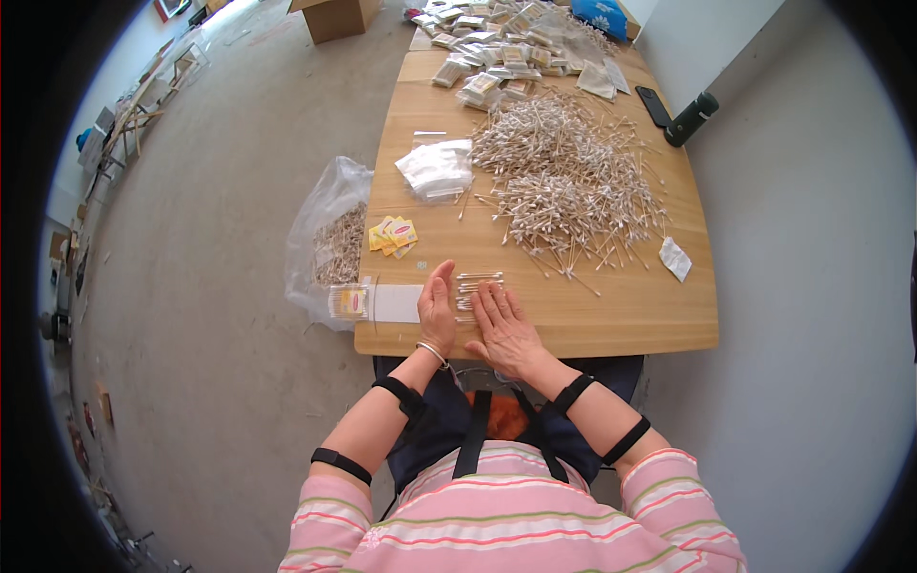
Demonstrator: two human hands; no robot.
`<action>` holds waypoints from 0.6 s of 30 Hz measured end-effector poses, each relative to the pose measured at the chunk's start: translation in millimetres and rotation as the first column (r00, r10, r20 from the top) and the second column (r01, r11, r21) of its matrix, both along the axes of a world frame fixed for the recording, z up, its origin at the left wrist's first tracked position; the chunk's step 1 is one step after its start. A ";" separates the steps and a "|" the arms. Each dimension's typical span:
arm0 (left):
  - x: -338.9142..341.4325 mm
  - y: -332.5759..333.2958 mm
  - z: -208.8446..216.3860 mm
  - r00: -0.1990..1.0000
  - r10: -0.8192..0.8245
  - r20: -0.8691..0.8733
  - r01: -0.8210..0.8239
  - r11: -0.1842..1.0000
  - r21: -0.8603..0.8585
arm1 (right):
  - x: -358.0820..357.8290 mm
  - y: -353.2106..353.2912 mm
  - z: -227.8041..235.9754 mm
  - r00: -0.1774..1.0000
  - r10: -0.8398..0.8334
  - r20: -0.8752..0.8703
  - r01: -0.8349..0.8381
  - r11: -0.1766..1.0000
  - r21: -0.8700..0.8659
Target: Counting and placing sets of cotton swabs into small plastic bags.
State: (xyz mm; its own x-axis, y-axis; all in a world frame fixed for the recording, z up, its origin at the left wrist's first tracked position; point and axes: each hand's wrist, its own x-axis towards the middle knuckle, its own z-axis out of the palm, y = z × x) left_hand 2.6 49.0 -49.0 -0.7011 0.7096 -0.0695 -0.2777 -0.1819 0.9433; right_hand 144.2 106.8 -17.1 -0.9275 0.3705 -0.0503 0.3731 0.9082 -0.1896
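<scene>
Near the table's front edge, a small row of cotton swabs [479,278] lies lined up sideways between my hands. My right hand [506,329] rests palm down over the right part of these swabs, fingers stretched out and partly covering them. On their left, my left hand [437,310] stands on its edge like a wall, fingers straight, holding nothing. Beside it lies a white flat strip [398,305], partly hidden by that hand. At the strip's left end, a bunch of swabs with a yellow card [352,302] sits at the table's left edge.
A big heap of loose swabs [564,181] covers the middle of the wooden table [573,320]. Around it are clear bags [437,170], yellow cards [394,234], filled packs [506,57], a phone [653,107], a dark bottle [692,119] and a white packet [674,259]. A plastic sack [315,220] adjoins the left edge.
</scene>
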 end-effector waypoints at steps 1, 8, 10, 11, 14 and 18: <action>0.4 0.4 0.2 1.000 -0.001 0.002 0.001 1.000 0.001 | 3.2 -2.2 1.2 1.000 -0.001 0.002 0.001 1.000 0.001; -1.9 0.0 -1.9 1.000 -0.005 -0.026 0.005 1.000 -0.018 | -0.7 7.5 2.6 0.997 0.034 -0.068 -0.031 0.998 0.054; -2.4 1.7 0.7 1.000 -0.003 -0.016 0.002 1.000 -0.023 | -8.6 17.0 -1.2 0.993 0.012 -0.121 -0.004 0.997 0.073; -2.6 4.2 3.7 1.000 0.011 -0.002 -0.011 1.000 -0.015 | -13.2 22.0 -2.8 0.987 -0.028 -0.158 0.038 0.998 0.058; -7.0 8.3 5.1 0.999 0.039 0.014 -0.039 0.999 0.004 | -20.6 29.0 -7.6 0.961 -0.122 -0.249 0.111 0.992 -0.058; -6.6 16.2 2.7 0.999 0.049 0.020 -0.050 0.998 0.039 | -19.8 40.5 -23.8 0.730 -0.413 -0.544 0.154 0.876 -0.458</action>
State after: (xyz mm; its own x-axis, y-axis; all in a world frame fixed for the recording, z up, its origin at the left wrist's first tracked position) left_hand -4.0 65.1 -46.3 -0.7344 0.6765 -0.0553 -0.2848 -0.2332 0.9298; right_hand 124.4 147.3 -40.9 -0.6536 0.6949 0.2998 0.2861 0.5936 -0.7522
